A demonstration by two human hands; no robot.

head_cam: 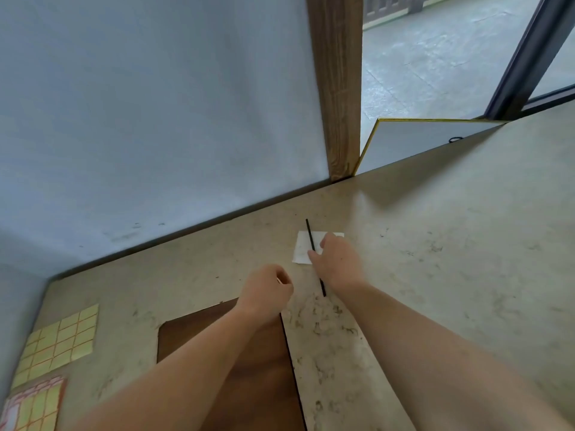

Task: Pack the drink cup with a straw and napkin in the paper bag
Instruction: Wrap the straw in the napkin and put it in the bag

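A thin black straw [309,234] lies slanted across a white napkin [301,247] on the beige table [435,244]. My right hand [337,262] rests over both, thumb and fingers closed around the middle of the straw, whose ends stick out above and below the hand. My left hand [267,290] hovers to the left of it, curled into a loose fist with nothing clearly in it. Neither a drink cup nor an upright paper bag is in view.
A flat brown panel [193,337] lies under my left forearm at the near edge. Yellow gridded sheets [59,340] sit at the left. A pale wall [155,119], a wooden post [339,88] and a leaning gold-edged board [420,135] border the table's far side.
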